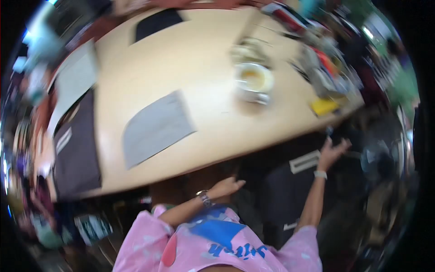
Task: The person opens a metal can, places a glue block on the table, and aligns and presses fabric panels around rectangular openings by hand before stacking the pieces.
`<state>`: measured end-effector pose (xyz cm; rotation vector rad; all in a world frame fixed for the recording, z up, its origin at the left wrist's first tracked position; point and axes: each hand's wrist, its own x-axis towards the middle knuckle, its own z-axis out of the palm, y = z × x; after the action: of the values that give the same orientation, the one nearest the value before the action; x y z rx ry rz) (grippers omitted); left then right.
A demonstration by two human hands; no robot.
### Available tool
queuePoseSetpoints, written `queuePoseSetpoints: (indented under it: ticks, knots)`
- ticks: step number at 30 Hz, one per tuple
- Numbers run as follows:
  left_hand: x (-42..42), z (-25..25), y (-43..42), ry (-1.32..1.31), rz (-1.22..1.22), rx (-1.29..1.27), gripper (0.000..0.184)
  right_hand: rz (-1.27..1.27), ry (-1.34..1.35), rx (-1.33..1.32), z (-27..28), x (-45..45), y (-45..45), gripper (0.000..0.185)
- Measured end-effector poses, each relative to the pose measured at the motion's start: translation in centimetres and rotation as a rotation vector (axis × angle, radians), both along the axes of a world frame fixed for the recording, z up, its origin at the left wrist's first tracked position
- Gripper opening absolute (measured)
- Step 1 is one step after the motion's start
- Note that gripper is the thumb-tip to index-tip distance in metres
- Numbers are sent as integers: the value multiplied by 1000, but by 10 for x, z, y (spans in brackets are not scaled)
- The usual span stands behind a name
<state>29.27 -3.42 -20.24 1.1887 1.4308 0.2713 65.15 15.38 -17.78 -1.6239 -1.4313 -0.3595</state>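
Note:
My right hand is off the right front side of the table, with thumb and fingers spread apart. Just beside and below it lies a dark fabric piece with a pale strip along its upper edge. My left hand, with a watch at the wrist, is in front of my body, below the table edge. Its fingers point right toward the dark fabric; blur hides whether they touch or hold anything. A grey fabric piece lies flat on the table ahead.
A white cup stands on the table, with a blurred pale bundle behind it. At the right are a yellow item and heaped supplies. Dark fabric hangs over the left side, and a black piece lies at the far edge.

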Motion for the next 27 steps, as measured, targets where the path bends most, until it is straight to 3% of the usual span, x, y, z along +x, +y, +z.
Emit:
queuePoseSetpoints:
  ticks: [2, 4, 5, 8, 10, 12, 14, 15, 16, 18, 22, 27]
  knots:
    - [-20, 26, -6, -78, -84, 55, 60, -5, -64, 68, 31, -50, -19, 63]
    - [-40, 52, -20, -194, 49, 359, 56, 232, 269, 125, 65, -125, -39, 75]
    - [-52, 73, -21, -203, 74, 350, 48, 298, 201, 144, 74, -157, -41, 70]
    - [-85, 100, -27, -233, 249, 790, 41, 505, 154, 75, 101, -250, -64, 62]
    - [-120, 153, -34, -294, 532, 596, 36, 757, 301, -86, 112, -312, -85, 60]
    - [-166, 172, -37, -6, 717, 843, 30, 991, 334, -182, 120, -364, -103, 65]
    - [-219, 193, -44, 203, 912, 1008, 25, 1017, 205, -206, 121, -398, -118, 69]
    - [-245, 199, -46, 426, 974, 1100, 25, 1018, 150, -218, 116, -407, -124, 70]
    - [-273, 201, -47, 654, 1028, 1184, 24, 1015, 95, -228, 111, -415, -129, 71]
    - [-335, 191, -47, 849, 1064, 1281, 21, 1007, 45, -238, 106, -421, -130, 72]
    - [-421, 169, -28, 1098, 1010, 1113, 19, 992, 66, -262, 102, -419, -129, 70]
    - [-459, 137, 5, 1289, 840, 786, 23, 928, 50, -285, 100, -421, -129, 68]
